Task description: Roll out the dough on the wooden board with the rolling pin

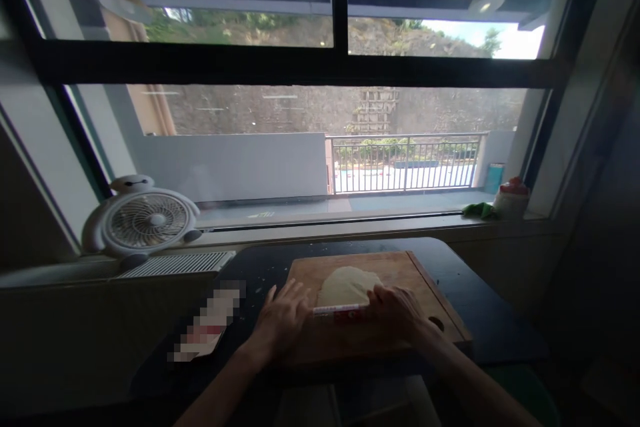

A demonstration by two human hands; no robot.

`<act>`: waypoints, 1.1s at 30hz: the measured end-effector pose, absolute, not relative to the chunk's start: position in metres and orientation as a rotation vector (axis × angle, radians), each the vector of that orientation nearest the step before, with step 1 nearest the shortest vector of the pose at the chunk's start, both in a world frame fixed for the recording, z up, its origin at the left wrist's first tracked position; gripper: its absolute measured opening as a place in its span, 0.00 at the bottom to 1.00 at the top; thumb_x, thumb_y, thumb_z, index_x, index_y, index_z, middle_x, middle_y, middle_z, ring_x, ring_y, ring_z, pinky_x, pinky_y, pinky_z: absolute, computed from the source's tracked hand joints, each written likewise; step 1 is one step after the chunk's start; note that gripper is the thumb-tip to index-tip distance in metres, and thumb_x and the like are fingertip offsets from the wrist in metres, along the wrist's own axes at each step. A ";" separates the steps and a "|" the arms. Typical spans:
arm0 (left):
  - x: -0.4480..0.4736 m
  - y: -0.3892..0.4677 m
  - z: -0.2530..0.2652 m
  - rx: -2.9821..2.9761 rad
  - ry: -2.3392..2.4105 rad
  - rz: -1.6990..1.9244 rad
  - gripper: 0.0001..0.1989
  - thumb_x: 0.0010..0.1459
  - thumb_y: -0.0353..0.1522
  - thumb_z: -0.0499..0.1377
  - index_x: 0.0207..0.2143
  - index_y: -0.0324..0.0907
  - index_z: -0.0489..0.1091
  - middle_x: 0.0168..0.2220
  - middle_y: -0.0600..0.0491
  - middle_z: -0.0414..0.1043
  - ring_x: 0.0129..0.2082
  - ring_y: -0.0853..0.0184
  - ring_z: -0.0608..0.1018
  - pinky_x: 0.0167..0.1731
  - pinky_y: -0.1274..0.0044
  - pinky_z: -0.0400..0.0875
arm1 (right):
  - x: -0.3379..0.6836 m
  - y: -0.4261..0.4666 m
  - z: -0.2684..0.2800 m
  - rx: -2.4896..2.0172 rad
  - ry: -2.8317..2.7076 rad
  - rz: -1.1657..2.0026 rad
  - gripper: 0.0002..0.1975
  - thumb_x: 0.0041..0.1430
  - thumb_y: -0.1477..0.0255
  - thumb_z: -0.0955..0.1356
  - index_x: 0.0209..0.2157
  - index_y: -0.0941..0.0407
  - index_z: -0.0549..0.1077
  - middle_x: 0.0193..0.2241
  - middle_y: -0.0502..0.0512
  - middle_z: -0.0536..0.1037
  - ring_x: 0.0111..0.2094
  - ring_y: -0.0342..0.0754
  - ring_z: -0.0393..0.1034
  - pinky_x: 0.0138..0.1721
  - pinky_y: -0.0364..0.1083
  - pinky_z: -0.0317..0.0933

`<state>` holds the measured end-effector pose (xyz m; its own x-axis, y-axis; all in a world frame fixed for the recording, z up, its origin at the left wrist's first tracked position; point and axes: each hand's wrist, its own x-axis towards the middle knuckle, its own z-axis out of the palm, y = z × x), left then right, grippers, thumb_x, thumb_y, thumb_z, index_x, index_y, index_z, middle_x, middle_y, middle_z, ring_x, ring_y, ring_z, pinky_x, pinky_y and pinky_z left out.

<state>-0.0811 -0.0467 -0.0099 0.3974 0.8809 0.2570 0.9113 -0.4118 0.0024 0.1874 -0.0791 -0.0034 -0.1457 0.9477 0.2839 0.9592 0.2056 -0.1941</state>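
A flattened pale sheet of dough (350, 285) lies on a wooden cutting board (345, 337). Across the dough's near edge lies a slim cylinder with a red and white label (347, 313); what kind of thing it is, I cannot make out. My left hand (283, 312) rests palm down over the cylinder's left end, fingers stretched forward and somewhat apart. At the other end my right hand (397, 307) is closed, its fingers curled over the cylinder and close to the dough's right edge. Both hands hide the cylinder's ends.
The board sits on a dark table (493, 310) dusted with white specks. To the left lies a blurred-out flat object (207, 327). A white fan (150, 220) stands by the window at left. A red-topped container (513, 197) and a green cloth (479, 210) are on the sill.
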 end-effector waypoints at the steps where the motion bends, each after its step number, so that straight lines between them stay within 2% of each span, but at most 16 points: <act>1: -0.088 -0.043 -0.013 -2.500 -1.656 -0.325 0.22 0.64 0.35 0.39 0.55 0.45 0.64 0.59 0.48 0.60 0.61 0.60 0.57 0.58 0.57 0.48 | 0.180 -0.069 -0.003 -1.786 -2.107 -0.066 0.20 0.65 0.67 0.54 0.30 0.56 0.71 0.31 0.55 0.76 0.33 0.46 0.69 0.32 0.43 0.52; 5: -0.087 -0.032 -0.018 -2.531 -1.649 -0.320 0.22 0.63 0.36 0.40 0.55 0.46 0.63 0.58 0.48 0.60 0.61 0.59 0.58 0.56 0.56 0.49 | 0.175 -0.057 -0.002 -1.734 -2.048 -0.079 0.14 0.62 0.72 0.56 0.37 0.56 0.71 0.39 0.55 0.73 0.42 0.46 0.64 0.42 0.42 0.54; 10: -0.067 -0.043 -0.010 -2.515 -1.641 -0.381 0.22 0.63 0.38 0.40 0.54 0.44 0.65 0.57 0.47 0.62 0.59 0.57 0.61 0.56 0.55 0.50 | 0.179 -0.091 -0.017 -1.628 -2.079 -0.122 0.17 0.64 0.72 0.54 0.45 0.54 0.70 0.47 0.54 0.70 0.49 0.47 0.61 0.49 0.44 0.54; 15: -0.071 -0.079 -0.020 -2.580 -1.524 -0.484 0.24 0.64 0.41 0.41 0.57 0.42 0.61 0.57 0.48 0.62 0.59 0.60 0.61 0.58 0.60 0.50 | 0.171 -0.127 -0.057 -1.586 -2.002 -0.360 0.21 0.65 0.68 0.54 0.55 0.59 0.63 0.54 0.59 0.66 0.58 0.52 0.53 0.58 0.52 0.44; 19: -0.069 -0.078 -0.020 -2.561 -1.528 -0.487 0.25 0.64 0.42 0.40 0.56 0.42 0.61 0.57 0.48 0.62 0.59 0.58 0.60 0.58 0.59 0.49 | 0.166 -0.122 -0.058 -1.638 -1.989 -0.393 0.23 0.65 0.64 0.54 0.55 0.60 0.63 0.57 0.61 0.62 0.60 0.55 0.50 0.58 0.54 0.43; 22: -0.059 -0.048 -0.013 -2.540 -1.642 -0.450 0.23 0.63 0.42 0.39 0.52 0.46 0.65 0.55 0.50 0.65 0.59 0.59 0.60 0.57 0.58 0.48 | 0.166 -0.093 -0.038 -1.731 -1.983 -0.276 0.22 0.65 0.63 0.52 0.50 0.56 0.68 0.55 0.60 0.66 0.58 0.54 0.54 0.56 0.53 0.47; 25: -0.051 -0.008 -0.006 -2.508 -1.848 -0.380 0.22 0.61 0.44 0.43 0.49 0.48 0.67 0.54 0.51 0.66 0.58 0.58 0.62 0.54 0.58 0.54 | 0.169 -0.053 -0.019 -1.798 -1.989 -0.140 0.21 0.65 0.62 0.52 0.46 0.54 0.70 0.51 0.57 0.69 0.55 0.51 0.58 0.54 0.50 0.49; 30: -0.049 0.024 -0.004 -2.396 -1.962 -0.448 0.20 0.57 0.43 0.47 0.40 0.44 0.71 0.47 0.46 0.70 0.53 0.55 0.66 0.50 0.58 0.59 | 0.174 -0.009 -0.015 -1.844 -1.997 -0.030 0.22 0.63 0.61 0.53 0.49 0.55 0.69 0.53 0.58 0.67 0.55 0.51 0.58 0.52 0.50 0.51; 33: -0.052 0.010 -0.009 -2.365 -1.942 -0.515 0.21 0.58 0.44 0.45 0.44 0.45 0.70 0.50 0.48 0.68 0.55 0.57 0.63 0.54 0.61 0.56 | 0.176 -0.017 -0.025 -1.824 -2.014 -0.076 0.23 0.63 0.60 0.53 0.51 0.54 0.68 0.54 0.57 0.66 0.56 0.51 0.56 0.54 0.50 0.51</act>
<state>-0.0518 0.0104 -0.0086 0.1622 0.9471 0.2771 0.9598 -0.2166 0.1785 0.1763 -0.0167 -0.0249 -0.0509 0.9389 0.3404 0.9620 0.1377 -0.2360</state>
